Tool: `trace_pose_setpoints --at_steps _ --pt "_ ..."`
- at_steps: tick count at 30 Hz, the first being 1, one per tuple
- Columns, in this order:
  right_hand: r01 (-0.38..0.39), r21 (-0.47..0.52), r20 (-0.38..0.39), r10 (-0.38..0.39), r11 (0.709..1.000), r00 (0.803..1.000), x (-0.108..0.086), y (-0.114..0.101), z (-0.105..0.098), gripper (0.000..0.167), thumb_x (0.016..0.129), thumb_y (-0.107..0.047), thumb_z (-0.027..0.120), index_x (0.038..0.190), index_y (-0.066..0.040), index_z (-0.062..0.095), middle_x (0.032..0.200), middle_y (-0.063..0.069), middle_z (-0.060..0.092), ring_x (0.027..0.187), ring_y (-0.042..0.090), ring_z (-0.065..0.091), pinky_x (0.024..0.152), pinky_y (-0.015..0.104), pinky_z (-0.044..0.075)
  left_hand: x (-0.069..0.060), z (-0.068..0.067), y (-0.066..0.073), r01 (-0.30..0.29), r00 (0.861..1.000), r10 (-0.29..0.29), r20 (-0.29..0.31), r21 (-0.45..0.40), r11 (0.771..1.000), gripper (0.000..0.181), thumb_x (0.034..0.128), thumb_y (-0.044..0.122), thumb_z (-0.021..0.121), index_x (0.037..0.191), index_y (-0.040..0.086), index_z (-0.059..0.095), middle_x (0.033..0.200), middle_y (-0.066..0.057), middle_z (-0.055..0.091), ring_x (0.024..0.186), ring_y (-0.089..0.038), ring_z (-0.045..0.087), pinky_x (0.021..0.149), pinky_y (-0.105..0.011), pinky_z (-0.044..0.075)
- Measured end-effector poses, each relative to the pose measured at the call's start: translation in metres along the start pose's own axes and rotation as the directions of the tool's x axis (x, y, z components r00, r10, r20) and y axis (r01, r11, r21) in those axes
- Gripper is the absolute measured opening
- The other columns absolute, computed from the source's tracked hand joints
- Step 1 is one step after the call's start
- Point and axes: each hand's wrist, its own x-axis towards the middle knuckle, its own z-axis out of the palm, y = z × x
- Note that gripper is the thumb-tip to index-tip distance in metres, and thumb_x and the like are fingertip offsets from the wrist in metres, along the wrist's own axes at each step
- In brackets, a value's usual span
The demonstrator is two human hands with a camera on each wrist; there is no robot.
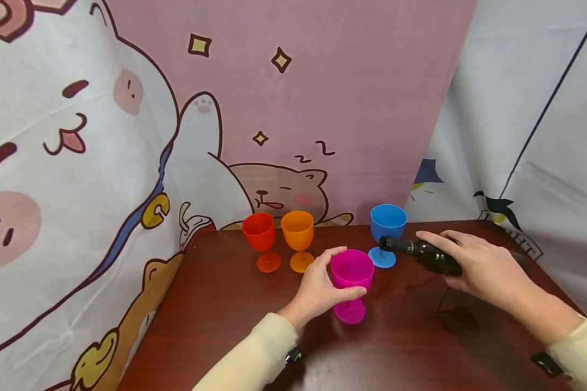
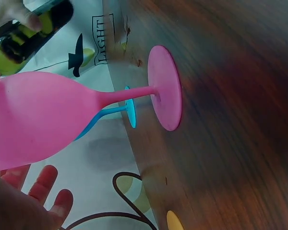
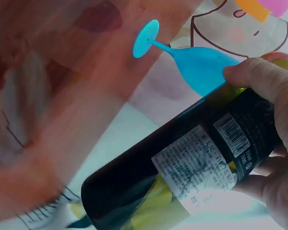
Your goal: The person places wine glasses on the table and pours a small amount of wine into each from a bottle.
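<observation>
Pink goblet: upright near the middle of the table, in front of the others; whether its foot touches the wood is hard to tell.
Left hand: thumb and fingers curl around the goblet's bowl.
Goblet handling: likely light, stiff plastic, smooth enough to slide a little; probably hard to break but easy to tip. The bowl gives the steadiest hold, while the thin stem offers less control.
Dark bottle: tipped almost level at the right, its mouth pointing left towards the pink goblet but apart from it.
Right hand: grips the bottle around its body.
Bottle handling: looks like glass, so probably heavier, rigid, slick and breakable; a full wrap over the body, partly on the paper label, suits it better than the neck.
Blue goblet: stands behind the bottle's mouth.
Orange goblet, red goblet: side by side at the back left.
</observation>
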Motion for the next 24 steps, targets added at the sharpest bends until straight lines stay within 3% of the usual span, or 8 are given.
trace_pose_setpoints --at_steps 6,14,24 --pt "0.144 -0.046 -0.013 -0.145 0.989 0.989 0.017 -0.002 -0.007 0.115 0.051 -0.021 0.106 0.153 -0.033 0.055 0.114 0.011 0.071 0.098 0.036 0.071 0.079 0.060 0.061 0.001 0.001 0.000 -0.003 1.000 0.003 -0.002 0.001 1.000 0.085 0.0772 0.045 0.095 0.149 0.044 0.049 0.135 0.009 0.065 0.120 -0.012 0.057 0.087 -0.024 0.059" --pt "0.182 -0.102 0.086 -0.174 0.978 0.981 0.027 -0.005 -0.015 0.114 0.057 -0.019 0.105 0.156 -0.036 0.051 0.123 0.020 0.072 0.113 0.041 0.069 0.090 0.065 0.057 0.002 0.001 0.000 -0.006 1.000 0.006 -0.005 0.015 1.000 0.086 0.0766 0.046 0.095 0.149 0.044 0.050 0.134 0.008 0.066 0.119 -0.012 0.057 0.088 -0.025 0.058" --pt "0.247 -0.175 0.113 -0.230 0.953 0.967 0.032 -0.007 -0.020 0.114 0.056 -0.016 0.105 0.155 -0.033 0.050 0.122 0.021 0.072 0.109 0.040 0.070 0.088 0.062 0.058 0.002 0.001 -0.003 -0.012 1.000 0.012 -0.014 0.026 1.000 0.086 0.0762 0.047 0.095 0.149 0.044 0.050 0.133 0.009 0.066 0.118 -0.012 0.057 0.086 -0.024 0.058"
